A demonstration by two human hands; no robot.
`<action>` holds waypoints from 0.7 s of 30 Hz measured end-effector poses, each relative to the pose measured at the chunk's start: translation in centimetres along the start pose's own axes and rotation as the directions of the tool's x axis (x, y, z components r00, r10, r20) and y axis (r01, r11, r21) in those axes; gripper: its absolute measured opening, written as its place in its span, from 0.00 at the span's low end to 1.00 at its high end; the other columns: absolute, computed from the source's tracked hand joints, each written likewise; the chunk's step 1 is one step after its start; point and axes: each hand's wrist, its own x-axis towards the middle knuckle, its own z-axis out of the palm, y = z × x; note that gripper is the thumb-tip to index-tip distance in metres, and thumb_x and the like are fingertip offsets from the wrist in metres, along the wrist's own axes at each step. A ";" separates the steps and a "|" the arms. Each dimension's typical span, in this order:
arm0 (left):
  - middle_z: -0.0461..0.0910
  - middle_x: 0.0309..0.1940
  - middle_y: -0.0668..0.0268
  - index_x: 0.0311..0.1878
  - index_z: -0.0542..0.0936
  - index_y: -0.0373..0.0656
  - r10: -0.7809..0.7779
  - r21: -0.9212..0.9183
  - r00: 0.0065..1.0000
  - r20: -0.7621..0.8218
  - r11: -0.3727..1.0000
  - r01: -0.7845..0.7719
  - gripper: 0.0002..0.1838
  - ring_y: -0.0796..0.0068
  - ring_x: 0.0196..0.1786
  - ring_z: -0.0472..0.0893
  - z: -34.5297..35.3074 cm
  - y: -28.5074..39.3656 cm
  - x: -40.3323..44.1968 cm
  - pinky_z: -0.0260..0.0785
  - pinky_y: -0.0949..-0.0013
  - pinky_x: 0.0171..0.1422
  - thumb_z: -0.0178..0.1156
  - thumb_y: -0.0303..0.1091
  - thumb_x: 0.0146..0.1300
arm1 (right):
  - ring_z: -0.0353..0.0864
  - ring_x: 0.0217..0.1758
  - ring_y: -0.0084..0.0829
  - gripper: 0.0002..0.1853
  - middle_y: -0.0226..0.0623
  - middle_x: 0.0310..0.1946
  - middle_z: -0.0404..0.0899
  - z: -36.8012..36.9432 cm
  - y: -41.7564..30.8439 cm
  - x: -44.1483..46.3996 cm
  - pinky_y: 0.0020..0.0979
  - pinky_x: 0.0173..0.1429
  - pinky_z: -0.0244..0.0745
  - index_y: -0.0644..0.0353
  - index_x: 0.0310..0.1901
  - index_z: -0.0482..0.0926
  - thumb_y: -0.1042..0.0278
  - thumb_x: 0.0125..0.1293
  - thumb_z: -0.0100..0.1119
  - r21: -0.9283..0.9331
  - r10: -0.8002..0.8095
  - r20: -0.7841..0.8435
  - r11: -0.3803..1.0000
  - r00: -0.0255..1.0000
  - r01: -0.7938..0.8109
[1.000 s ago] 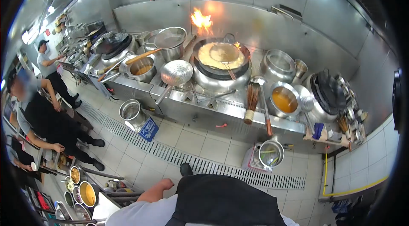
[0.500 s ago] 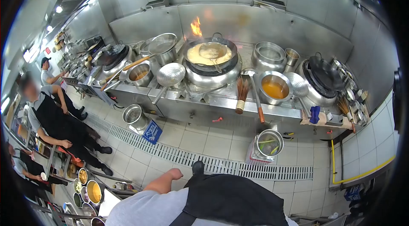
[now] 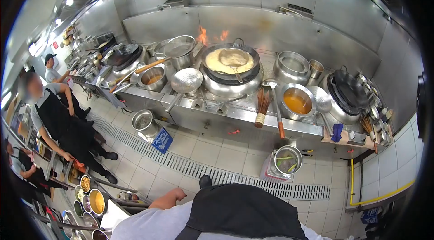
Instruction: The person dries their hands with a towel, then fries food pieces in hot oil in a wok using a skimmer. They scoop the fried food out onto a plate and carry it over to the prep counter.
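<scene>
My left hand (image 3: 178, 194) hangs low beside my dark apron, its fingers curled; whether it holds anything is hidden. My right hand does not show. Across from me a wok (image 3: 249, 76) sits on a burner with pale yellow liquid bubbling in it, and a round strainer (image 3: 233, 57) rests in that liquid. Flames rise behind the wok. A perforated ladle (image 3: 186, 80) lies left of it. To its right are a bamboo brush (image 3: 261, 104), a wooden-handled ladle (image 3: 279, 114) and a pot of orange liquid (image 3: 296, 101).
A slotted drain (image 3: 190, 161) crosses the tiled floor. Metal buckets (image 3: 288, 159) stand below the counter, one near a blue box (image 3: 162, 140). A co-worker in a black apron (image 3: 61, 115) stands at left, others beyond. Food bowls (image 3: 96, 201) sit at lower left. Another wok (image 3: 349, 88) is at right.
The view has shifted slightly. Flames behind the wok have shrunk and changed shape. The nearest co-worker at left has lowered a hand toward the shelf. My left hand still hangs low.
</scene>
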 end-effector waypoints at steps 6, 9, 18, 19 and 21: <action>0.82 0.32 0.59 0.42 0.81 0.47 -0.090 -0.185 0.996 -0.008 0.979 0.087 0.14 0.63 0.36 0.82 -1.9 -0.9 -0.9 0.73 0.60 0.42 0.49 0.37 0.59 | 0.80 0.47 0.42 0.19 0.48 0.40 0.81 3.9 6.4 8.6 0.35 0.49 0.74 0.56 0.38 0.84 0.50 0.56 0.55 -0.194 -0.263 -0.010 0.947 0.965 0.256; 0.82 0.29 0.58 0.36 0.83 0.45 -0.263 -0.317 0.965 0.003 0.915 0.250 0.14 0.61 0.34 0.82 -3.6 -1.1 -1.4 0.73 0.59 0.41 0.49 0.39 0.58 | 0.80 0.47 0.42 0.19 0.49 0.41 0.81 7.8 13.0 16.9 0.34 0.49 0.74 0.56 0.38 0.84 0.50 0.56 0.55 -0.409 -0.638 0.058 0.686 0.768 0.601; 0.81 0.23 0.55 0.20 0.82 0.43 -0.252 -0.419 0.938 -0.240 0.898 0.134 0.17 0.58 0.31 0.81 -1.1 -2.7 1.3 0.71 0.57 0.41 0.50 0.43 0.53 | 0.79 0.46 0.45 0.20 0.44 0.41 0.81 -5.2 -4.8 -0.8 0.38 0.53 0.73 0.57 0.37 0.83 0.49 0.56 0.52 -0.054 -0.262 -0.139 0.965 0.955 0.257; 0.81 0.24 0.55 0.21 0.82 0.42 -0.323 -0.498 0.935 -0.147 0.841 0.213 0.18 0.58 0.32 0.81 -2.1 -1.6 0.3 0.71 0.57 0.41 0.49 0.43 0.53 | 0.79 0.47 0.45 0.20 0.43 0.41 0.81 -2.2 -0.7 4.7 0.38 0.53 0.72 0.56 0.39 0.82 0.49 0.57 0.52 -0.118 -0.262 -0.107 0.961 0.959 0.249; 0.81 0.25 0.55 0.21 0.82 0.42 -0.386 -0.569 0.921 -0.044 0.768 0.295 0.19 0.58 0.33 0.81 -3.1 0.0 -1.1 0.71 0.57 0.41 0.49 0.44 0.54 | 0.79 0.47 0.45 0.20 0.41 0.42 0.81 3.2 6.8 15.0 0.38 0.53 0.72 0.54 0.43 0.81 0.49 0.58 0.51 -0.246 -0.261 -0.043 0.938 0.964 0.243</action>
